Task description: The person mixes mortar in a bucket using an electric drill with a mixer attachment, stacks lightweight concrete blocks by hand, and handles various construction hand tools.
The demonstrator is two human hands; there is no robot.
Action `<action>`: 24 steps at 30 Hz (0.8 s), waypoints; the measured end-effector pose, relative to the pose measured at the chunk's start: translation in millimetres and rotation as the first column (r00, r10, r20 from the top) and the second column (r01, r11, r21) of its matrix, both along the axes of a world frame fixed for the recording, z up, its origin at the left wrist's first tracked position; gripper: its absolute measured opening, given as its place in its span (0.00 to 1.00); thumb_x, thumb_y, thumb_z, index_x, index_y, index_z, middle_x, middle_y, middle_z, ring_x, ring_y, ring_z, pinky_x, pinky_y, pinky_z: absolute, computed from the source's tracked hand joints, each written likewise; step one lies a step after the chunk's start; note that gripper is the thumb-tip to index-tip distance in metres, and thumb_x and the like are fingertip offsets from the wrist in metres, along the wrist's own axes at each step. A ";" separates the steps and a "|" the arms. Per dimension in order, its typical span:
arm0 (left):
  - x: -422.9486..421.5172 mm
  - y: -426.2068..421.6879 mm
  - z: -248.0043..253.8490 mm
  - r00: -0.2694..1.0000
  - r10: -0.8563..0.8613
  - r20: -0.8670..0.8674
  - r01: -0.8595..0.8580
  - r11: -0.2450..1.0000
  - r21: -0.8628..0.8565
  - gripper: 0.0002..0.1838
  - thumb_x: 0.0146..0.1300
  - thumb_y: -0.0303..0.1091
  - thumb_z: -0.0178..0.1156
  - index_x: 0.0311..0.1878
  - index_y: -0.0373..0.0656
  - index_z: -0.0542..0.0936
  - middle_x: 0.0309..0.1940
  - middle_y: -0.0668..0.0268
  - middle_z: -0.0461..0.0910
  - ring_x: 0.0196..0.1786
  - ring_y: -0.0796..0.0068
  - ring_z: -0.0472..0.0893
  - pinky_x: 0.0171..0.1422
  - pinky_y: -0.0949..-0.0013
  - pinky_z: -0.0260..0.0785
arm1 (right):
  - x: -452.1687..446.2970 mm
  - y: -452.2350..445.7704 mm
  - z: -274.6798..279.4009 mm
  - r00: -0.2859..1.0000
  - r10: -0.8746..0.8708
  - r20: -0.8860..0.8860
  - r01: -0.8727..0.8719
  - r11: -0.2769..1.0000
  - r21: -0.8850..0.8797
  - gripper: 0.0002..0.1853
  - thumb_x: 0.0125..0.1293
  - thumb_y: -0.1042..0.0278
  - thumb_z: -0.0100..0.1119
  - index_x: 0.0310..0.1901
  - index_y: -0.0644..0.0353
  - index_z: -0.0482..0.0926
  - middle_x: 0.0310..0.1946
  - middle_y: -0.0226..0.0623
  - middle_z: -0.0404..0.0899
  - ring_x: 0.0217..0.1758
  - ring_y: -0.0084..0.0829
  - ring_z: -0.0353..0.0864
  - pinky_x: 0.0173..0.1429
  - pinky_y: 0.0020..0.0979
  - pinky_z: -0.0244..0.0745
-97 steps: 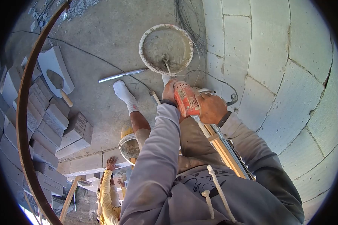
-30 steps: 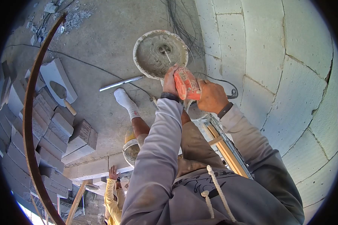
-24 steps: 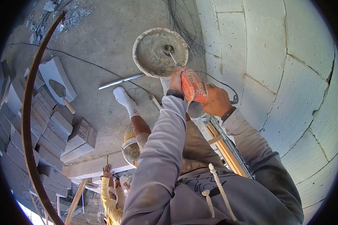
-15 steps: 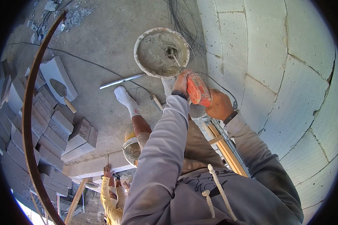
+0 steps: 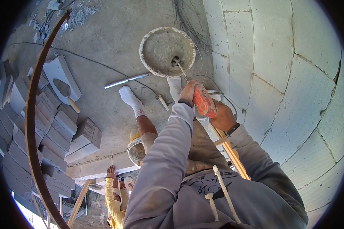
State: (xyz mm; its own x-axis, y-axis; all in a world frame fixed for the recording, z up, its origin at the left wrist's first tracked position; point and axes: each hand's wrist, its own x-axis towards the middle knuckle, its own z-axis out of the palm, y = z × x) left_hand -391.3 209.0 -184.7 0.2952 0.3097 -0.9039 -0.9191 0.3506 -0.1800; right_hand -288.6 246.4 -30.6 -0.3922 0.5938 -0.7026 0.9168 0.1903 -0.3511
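A red power drill [image 5: 204, 100] is held between my two hands, its mixing rod slanting up into a round bucket [image 5: 142, 51] of wet grey mortar [image 5: 160, 49]. The rod enters the mortar right of the middle, where a small hollow shows. My left hand [image 5: 188, 92] is wrapped round the front of the drill, near the chuck. At the drill's rear, my right hand [image 5: 223, 115] is closed round the handle. A black cable loops beside the wall, right of my right hand.
Pale block wall [image 5: 271, 76] on the right. Stacked blocks [image 5: 53, 126] and a trowel [image 5: 73, 105] at left, behind a curved rusty bar [image 5: 30, 114]. A metal straightedge [image 5: 127, 81] and a wooden-handled tool [image 5: 163, 103] lie on the floor. Below are a second bucket [image 5: 135, 150] and a co-worker in yellow [image 5: 114, 204].
The drill and both my hands have shifted to the right and slightly down from their earlier place. The rod has moved from the middle of the mortar toward the lower right.
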 end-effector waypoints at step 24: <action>-17.6 -42.8 25.4 0.990 -0.139 0.010 0.137 0.987 0.078 0.14 0.59 0.41 0.57 0.40 0.40 0.73 0.28 0.62 0.77 0.28 0.65 0.78 0.35 0.63 0.74 | -12.5 -57.3 37.0 0.993 -0.091 -0.081 0.090 0.996 -0.020 0.27 0.44 0.70 0.58 0.50 0.65 0.70 0.36 0.57 0.77 0.41 0.56 0.77 0.46 0.45 0.74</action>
